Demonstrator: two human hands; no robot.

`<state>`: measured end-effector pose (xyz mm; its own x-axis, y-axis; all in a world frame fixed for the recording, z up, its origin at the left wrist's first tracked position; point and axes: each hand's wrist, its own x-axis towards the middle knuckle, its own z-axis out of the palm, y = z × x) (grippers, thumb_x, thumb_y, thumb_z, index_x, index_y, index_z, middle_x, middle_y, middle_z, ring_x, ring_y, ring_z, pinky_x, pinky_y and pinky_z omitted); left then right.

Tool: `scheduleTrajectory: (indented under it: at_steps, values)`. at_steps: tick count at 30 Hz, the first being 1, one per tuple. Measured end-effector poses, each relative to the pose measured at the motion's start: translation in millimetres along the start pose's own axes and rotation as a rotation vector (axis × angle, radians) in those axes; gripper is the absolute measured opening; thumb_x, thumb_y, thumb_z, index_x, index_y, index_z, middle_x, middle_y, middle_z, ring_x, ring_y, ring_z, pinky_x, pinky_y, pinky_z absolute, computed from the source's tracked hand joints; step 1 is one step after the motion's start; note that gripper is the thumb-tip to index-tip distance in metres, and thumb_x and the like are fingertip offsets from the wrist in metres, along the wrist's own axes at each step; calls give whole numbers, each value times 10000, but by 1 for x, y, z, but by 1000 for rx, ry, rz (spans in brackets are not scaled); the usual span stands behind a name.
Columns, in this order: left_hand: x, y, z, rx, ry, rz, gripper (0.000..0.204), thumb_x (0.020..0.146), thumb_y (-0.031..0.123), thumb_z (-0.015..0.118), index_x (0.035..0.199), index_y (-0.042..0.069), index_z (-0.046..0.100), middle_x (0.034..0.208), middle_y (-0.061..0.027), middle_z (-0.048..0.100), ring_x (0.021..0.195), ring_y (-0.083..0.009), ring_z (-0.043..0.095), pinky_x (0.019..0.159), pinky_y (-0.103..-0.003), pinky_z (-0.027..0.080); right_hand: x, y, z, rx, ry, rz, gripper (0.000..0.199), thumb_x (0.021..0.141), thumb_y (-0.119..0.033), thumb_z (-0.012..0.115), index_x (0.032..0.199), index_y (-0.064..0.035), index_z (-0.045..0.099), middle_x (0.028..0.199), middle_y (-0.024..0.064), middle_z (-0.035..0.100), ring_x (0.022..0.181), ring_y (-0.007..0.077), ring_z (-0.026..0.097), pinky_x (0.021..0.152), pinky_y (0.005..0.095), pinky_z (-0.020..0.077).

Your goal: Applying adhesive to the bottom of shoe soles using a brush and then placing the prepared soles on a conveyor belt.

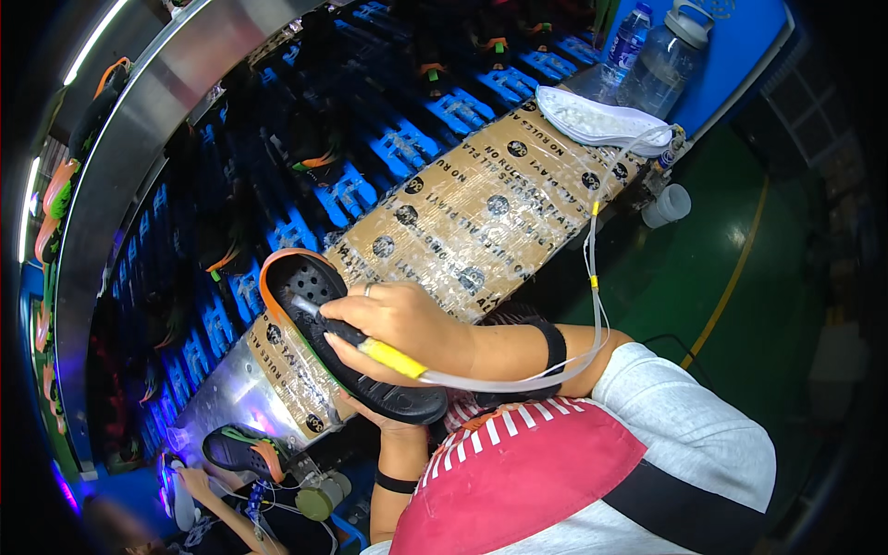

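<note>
**Applicator tip inside a held sole, centre frame**

Across the upper left I see the largest thing, a conveyor (398, 148) of blue carriers bearing dark shoe parts, bent by the lens beside a metal rail (139, 139). Running from lower left to upper right is a bench wrapped in brown printed cardboard (481, 213) under clear tape, dotted with round black marks. At the upper right corner stand a blue panel (740, 46), a large clear jug (668, 57) and a smaller water bottle (627, 39), with a white sole (601, 120) lying just below them.

In the centre, my left hand (375, 414) grips from underneath a black sole with an orange rim (319, 324); only its fingertips show, curled round the lower edge. The sole's long axis runs from upper left to lower right. My right hand (402, 324), the nearer one on top, pinches a pen-like applicator with a yellow collar (393, 359), its tip pointing up-left into the heel end. A clear tube (592, 277) trails off to the right.

At lower left, another person's hand (196, 481) is beside a second dark sole (242, 450).
</note>
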<state>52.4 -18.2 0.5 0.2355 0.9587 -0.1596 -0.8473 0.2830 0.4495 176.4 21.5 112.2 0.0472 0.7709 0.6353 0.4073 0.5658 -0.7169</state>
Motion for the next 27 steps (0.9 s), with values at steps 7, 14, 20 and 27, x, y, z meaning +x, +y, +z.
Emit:
scheduleTrajectory:
  at_steps: [7,14,20,27]
  values:
    - [-11,-2,-26,82,60,-58,680,830,571,400,1370,187,249,1401,-61,267,1250,-228,277,1022,-438,261,8,-5,5,-108,-239,-97,222,649,-117,619,806,38,591,707,157,583,672,304,596,623,359,485]
    - [0,4,-13,159,142,69,665,835,563,398,1361,176,270,1399,-72,270,1234,-231,295,1017,-447,266,-4,1,1,109,-80,-17,202,693,-133,662,852,-18,615,735,123,608,626,267,595,564,324,482]
    - [10,12,-10,152,169,126,668,831,562,409,1355,169,282,1388,-89,287,1208,-242,323,1011,-453,274,-31,-8,24,-89,-373,-153,229,701,-164,636,894,-47,596,687,97,546,620,263,582,561,346,465]
    - [13,21,18,-108,-224,83,770,760,599,507,1352,157,287,1276,-166,421,1088,-318,441,983,-449,322,-30,-8,13,183,-210,-47,249,720,-181,635,925,-41,618,752,101,597,690,264,606,693,335,480]
